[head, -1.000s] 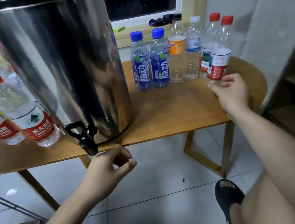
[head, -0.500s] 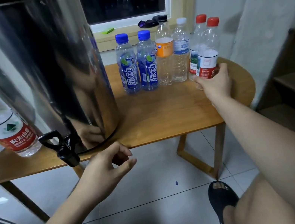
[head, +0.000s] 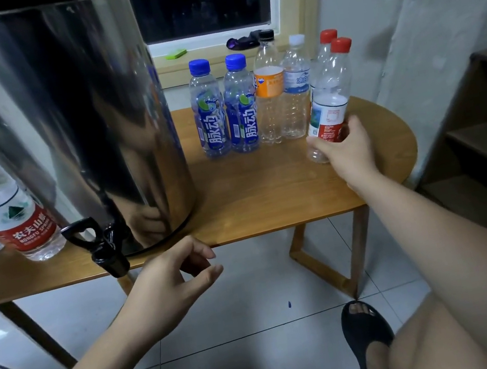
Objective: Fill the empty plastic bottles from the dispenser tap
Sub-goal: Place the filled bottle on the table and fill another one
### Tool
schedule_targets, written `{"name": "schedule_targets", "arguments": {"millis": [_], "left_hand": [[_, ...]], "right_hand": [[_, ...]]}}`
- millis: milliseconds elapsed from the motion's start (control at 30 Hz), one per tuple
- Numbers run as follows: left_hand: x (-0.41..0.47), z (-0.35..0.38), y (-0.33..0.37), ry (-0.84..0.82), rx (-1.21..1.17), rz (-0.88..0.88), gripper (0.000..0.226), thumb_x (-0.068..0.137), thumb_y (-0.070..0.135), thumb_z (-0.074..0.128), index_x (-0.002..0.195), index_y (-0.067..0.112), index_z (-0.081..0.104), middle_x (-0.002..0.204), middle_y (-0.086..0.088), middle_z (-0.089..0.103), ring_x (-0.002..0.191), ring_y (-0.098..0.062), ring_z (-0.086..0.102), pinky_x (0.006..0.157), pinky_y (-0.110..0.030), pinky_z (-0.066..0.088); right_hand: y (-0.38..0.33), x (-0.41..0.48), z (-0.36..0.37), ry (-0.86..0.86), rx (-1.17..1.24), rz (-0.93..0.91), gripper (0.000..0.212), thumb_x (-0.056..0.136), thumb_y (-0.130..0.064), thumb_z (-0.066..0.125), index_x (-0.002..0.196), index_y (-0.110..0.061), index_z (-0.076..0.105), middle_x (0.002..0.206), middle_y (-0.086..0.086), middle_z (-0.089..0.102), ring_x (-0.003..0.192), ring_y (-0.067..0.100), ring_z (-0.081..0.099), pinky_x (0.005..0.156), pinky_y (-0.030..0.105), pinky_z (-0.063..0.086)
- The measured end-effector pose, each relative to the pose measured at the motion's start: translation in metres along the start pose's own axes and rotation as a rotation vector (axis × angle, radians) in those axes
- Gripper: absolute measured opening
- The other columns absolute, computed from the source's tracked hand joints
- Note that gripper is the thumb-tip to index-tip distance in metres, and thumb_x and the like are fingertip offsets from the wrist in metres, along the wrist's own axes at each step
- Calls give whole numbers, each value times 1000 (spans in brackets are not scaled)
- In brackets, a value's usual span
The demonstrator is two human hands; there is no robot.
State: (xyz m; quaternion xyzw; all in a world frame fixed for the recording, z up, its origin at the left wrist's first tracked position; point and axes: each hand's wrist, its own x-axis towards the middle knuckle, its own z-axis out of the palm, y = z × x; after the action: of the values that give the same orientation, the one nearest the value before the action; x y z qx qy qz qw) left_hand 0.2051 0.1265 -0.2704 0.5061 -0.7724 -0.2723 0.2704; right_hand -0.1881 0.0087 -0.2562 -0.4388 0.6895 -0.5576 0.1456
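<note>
Dispenser (head: 61, 118): tall polished steel cylinder, mirror-smooth, on a rounded wooden table (head: 269, 192) with a matte grain top. Black plastic tap (head: 100, 245) with a looped lever juts over the table's front edge. Right hand (head: 349, 152): arm stretched forward, fingers and thumb wrapped round the lower half of one clear, thin-walled red-capped bottle (head: 330, 94) with a white and red label; bottle tilted, cap leaning away from the hand to its right; cannot tell whether its base is off the wood. Left hand (head: 171, 281): forearm raised, hand below the table edge, fingers loosely curled, thumb out, holding nothing; tap just to its left and slightly above. Count, to the left of the right hand and beyond it: two blue-capped bottles (head: 209, 115) with blue labels, one black-capped bottle (head: 270, 88) with an orange label, one white-capped ribbed bottle (head: 297, 83), one more red cap (head: 327, 37) behind the gripped one. Far left of the left hand, beyond the tap: two red-labelled bottles (head: 11, 205), upright, close together.
</note>
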Motion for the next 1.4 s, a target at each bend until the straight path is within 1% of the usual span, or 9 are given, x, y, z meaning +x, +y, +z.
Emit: {"name": "schedule_targets", "arguments": {"millis": [200,300,400,667,767,867,1067,1300,1400], "left_hand": [[-13,-11,8,31,-25,43,19,94,40,82,103,39,66,91,17,77,80,-15,68,67,-28,53],[-20,-18,15,65,-61,60,20,93,36,83,105,36,67,93,14,77,83,-13,68,64,-20,48],[-27,-24,22,90,-87,83,22,94,29,83,107,34,66,94,11,77,83,-10,67,64,-17,45],[-40,-37,33,179,-199,139,33,96,45,81,120,31,64,107,7,76,98,-19,73,67,-21,50],[-44,-41,40,209,-304,164,45,95,47,77,132,27,60,119,5,75,112,-22,73,80,-34,59],[-49,-49,48,279,-358,200,52,97,46,73,142,26,54,125,6,71,115,-22,72,90,-32,59],[-55,-69,52,375,-156,188,32,102,39,75,131,29,72,120,9,76,108,-19,74,88,-41,60],[-56,-58,42,175,-123,155,29,94,37,81,121,33,75,116,17,76,105,-6,72,80,-21,55],[-58,-46,36,82,-95,148,27,93,38,83,119,39,75,115,21,75,106,-1,71,82,-20,53]], "right_hand": [[-37,-52,0,-256,22,-98,76,74,-43,99,138,-31,60,125,-15,72,109,-3,68,89,25,55],[-58,-86,2,-377,39,-128,69,72,-38,100,129,-31,62,114,-22,71,97,-14,68,80,13,51],[-70,-123,2,-472,72,-137,62,70,-35,101,120,-31,64,109,-20,76,96,-11,71,78,9,53],[-78,-213,-2,-704,83,-155,61,75,-41,99,125,-36,65,119,-16,77,111,10,73,98,44,61],[-75,-236,1,-779,9,-185,61,74,-44,99,124,-37,64,115,-19,75,106,7,71,93,37,61],[-71,-243,7,-873,-74,-245,66,71,-51,98,125,-39,63,117,-19,74,105,5,71,89,32,60],[-69,-243,12,-973,-176,-311,64,70,-53,98,121,-44,60,118,-23,69,108,-1,67,83,17,56],[-73,-238,8,-985,-132,-307,87,68,-73,92,141,-54,49,135,-26,61,126,0,60,103,36,56],[-78,-239,7,-1009,-85,-307,85,73,-60,95,144,-51,50,137,-22,62,131,3,58,107,37,54]]}}
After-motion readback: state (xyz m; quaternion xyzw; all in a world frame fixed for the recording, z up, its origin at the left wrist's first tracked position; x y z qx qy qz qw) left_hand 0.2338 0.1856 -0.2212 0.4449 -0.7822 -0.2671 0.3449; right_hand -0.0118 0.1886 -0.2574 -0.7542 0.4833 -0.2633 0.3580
